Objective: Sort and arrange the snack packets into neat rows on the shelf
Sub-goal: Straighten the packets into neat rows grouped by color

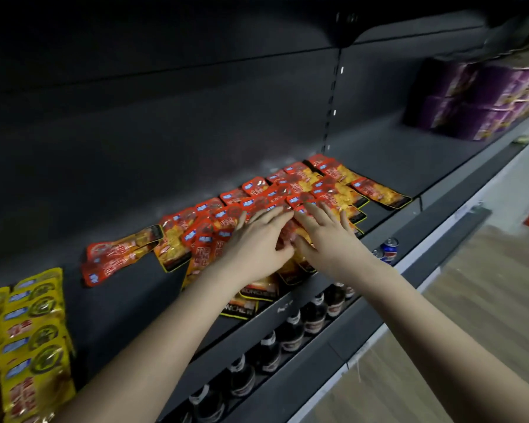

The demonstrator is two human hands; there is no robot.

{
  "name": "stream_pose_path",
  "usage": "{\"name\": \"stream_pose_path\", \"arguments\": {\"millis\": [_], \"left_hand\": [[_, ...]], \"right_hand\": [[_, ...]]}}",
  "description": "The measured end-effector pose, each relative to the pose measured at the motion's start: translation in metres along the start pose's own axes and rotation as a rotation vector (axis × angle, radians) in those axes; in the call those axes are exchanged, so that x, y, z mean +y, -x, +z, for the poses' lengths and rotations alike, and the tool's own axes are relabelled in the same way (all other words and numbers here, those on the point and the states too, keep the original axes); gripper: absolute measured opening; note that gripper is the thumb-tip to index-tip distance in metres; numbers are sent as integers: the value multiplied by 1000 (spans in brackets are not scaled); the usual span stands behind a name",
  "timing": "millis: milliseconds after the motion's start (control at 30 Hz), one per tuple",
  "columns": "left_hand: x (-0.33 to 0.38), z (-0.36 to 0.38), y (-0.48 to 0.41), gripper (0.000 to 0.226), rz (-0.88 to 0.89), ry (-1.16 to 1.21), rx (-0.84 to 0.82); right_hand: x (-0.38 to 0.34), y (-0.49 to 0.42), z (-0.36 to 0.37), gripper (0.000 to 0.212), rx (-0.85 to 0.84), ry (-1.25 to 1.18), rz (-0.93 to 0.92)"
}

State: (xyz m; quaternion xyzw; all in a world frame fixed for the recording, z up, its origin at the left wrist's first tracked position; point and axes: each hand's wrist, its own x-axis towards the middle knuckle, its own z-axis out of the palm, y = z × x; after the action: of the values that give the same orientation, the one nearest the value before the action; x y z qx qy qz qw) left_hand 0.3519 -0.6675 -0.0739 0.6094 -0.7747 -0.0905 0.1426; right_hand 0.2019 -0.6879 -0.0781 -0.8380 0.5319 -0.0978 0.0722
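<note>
Forearms nearest, reaching over shelf edge. Left hand, right hand side by side, fingers spread flat, gripping nothing, pressing on red packets, likely to square overlapping rows. Stray packets left, unsorted. Yellow packets apart.

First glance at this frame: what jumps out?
The red packets sprawled across the dark shelf at centre, with the left hand and right hand pressed flat on them. Yellow packets stand out at bottom left, purple boxes at upper right.
</note>
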Motion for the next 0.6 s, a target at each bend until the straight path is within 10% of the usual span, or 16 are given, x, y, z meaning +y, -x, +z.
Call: {"name": "stream_pose_path", "arguments": {"millis": [600], "left_hand": [[-8,33,-88,75,-80,-32,-147]], "right_hand": [[79,-59,6,71,-113,29,16]]}}
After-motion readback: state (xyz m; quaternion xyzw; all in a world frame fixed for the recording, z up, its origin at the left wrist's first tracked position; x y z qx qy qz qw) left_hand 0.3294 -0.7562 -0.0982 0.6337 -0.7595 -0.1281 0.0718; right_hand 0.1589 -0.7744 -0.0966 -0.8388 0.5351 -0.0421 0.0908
